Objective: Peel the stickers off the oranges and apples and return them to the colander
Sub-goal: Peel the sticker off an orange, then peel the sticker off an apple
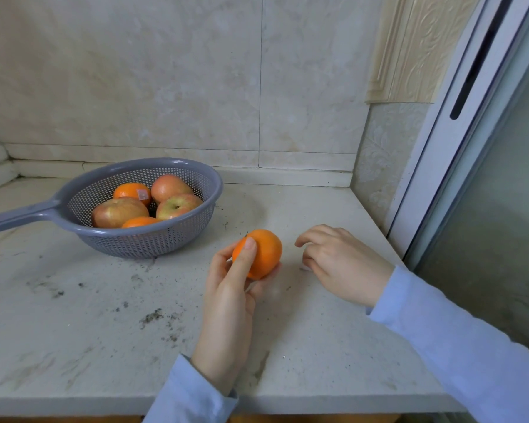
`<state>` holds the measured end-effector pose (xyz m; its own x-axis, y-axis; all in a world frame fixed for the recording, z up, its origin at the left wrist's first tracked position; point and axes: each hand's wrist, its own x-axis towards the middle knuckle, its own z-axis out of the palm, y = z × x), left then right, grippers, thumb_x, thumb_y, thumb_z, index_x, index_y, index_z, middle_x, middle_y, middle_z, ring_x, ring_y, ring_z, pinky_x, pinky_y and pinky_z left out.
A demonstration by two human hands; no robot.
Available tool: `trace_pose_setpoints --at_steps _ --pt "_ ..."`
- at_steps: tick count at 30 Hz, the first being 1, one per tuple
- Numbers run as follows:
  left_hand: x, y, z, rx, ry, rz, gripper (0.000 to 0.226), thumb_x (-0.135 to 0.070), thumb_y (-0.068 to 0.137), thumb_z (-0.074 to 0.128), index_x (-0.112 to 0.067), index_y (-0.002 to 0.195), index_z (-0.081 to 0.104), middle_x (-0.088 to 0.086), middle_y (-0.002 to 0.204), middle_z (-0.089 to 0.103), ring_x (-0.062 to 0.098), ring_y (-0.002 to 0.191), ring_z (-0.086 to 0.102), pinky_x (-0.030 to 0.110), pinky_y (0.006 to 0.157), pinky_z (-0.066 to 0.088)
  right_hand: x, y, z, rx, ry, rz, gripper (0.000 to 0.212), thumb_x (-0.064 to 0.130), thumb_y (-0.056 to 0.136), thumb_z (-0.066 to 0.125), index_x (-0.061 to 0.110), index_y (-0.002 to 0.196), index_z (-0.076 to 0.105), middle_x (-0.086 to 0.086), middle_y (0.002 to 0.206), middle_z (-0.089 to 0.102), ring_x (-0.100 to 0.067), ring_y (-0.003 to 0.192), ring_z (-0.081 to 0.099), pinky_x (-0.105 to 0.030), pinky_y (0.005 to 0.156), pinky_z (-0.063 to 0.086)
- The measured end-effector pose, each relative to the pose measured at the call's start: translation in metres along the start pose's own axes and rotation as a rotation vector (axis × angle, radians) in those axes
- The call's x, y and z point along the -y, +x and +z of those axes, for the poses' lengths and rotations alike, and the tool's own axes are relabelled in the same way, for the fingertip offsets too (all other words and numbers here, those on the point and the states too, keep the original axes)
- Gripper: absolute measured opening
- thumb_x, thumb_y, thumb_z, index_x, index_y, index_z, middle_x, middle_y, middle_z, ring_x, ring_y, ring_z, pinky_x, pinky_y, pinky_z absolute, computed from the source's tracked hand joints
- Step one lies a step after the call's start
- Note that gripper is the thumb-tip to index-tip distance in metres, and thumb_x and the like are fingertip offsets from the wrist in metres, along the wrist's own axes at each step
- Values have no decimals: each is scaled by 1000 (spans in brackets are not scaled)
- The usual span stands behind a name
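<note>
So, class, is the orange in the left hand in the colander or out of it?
Out. The left hand grips the orange to the right of the colander, clear of its rim.

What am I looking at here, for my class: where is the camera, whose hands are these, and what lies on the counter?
No machine here: a person wears one camera on the head, looking down at their own hands. The left hand holds an orange. The right hand hovers beside it, fingers curled; whether it pinches anything is unclear. On the counter stands a grey colander with three apples and two more oranges; one bears a sticker.
</note>
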<state>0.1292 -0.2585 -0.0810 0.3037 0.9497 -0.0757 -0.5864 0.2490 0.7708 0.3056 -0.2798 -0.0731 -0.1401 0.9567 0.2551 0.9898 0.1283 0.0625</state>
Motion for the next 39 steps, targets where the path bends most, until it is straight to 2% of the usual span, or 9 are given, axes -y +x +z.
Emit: trace_pose_setpoints --at_steps 5,10,14,17,21,27,30,35,39 --pt "1 0 0 -10 -11 -9 48 -28 79 63 0 117 58 15 117 63 37 111 65 25 74 61 -2 1 0 98 61 24 33 12 100 36 14 111 67 6 140 47 -12 135 34 -24 104 25" --pt "2 3 0 -10 -31 -23 34 -23 89 58 3 111 60 10 103 64 31 98 68 31 74 63 3 5 -15 66 160 128 31 26 100 38 16 109 66 9 130 55 -12 123 46 -25 102 33" --pt "-1 3 2 38 -7 -78 47 -34 90 56 3 118 58 19 104 65 24 61 68 29 61 61 17 8 -35 10 811 187 25 18 95 53 30 117 57 18 119 58 0 115 53 -22 98 44" --pt "-2 6 3 38 51 -48 64 -42 82 59 7 122 51 22 90 65 23 52 60 26 51 55 22 13 -44 76 1181 213 23 15 95 53 31 110 61 10 116 65 -7 112 60 -26 97 49" --pt "-6 8 6 46 197 25 72 -44 67 67 3 119 50 14 77 66 20 56 59 25 52 50 23 21 -46 196 1080 135 48 61 71 63 37 113 62 8 114 69 -10 107 64 -40 89 52" --pt "-34 29 16 74 390 121 32 -29 90 60 -1 104 58 12 90 66 20 75 65 39 77 57 14 46 -54 129 1074 99 45 30 71 77 28 112 59 12 114 64 3 107 60 -16 98 47" --pt "-58 42 23 62 579 223 19 -21 100 50 -11 95 64 11 98 71 26 90 70 48 93 54 8 64 -54 -18 1136 126 31 20 81 73 25 109 63 10 107 68 1 100 64 -11 92 48" --pt "-115 76 21 -151 1413 526 16 -22 93 52 -17 94 66 4 95 68 26 86 62 30 72 46 -14 100 -30 -58 985 412 35 38 78 75 18 105 68 4 103 69 -14 105 63 -24 94 49" --pt "-136 100 11 -146 1953 273 18 -22 89 55 -8 97 60 13 105 66 32 93 56 32 76 42 -12 113 -9 20 665 555 61 40 74 77 4 120 59 -10 122 62 -26 114 59 -35 97 46"
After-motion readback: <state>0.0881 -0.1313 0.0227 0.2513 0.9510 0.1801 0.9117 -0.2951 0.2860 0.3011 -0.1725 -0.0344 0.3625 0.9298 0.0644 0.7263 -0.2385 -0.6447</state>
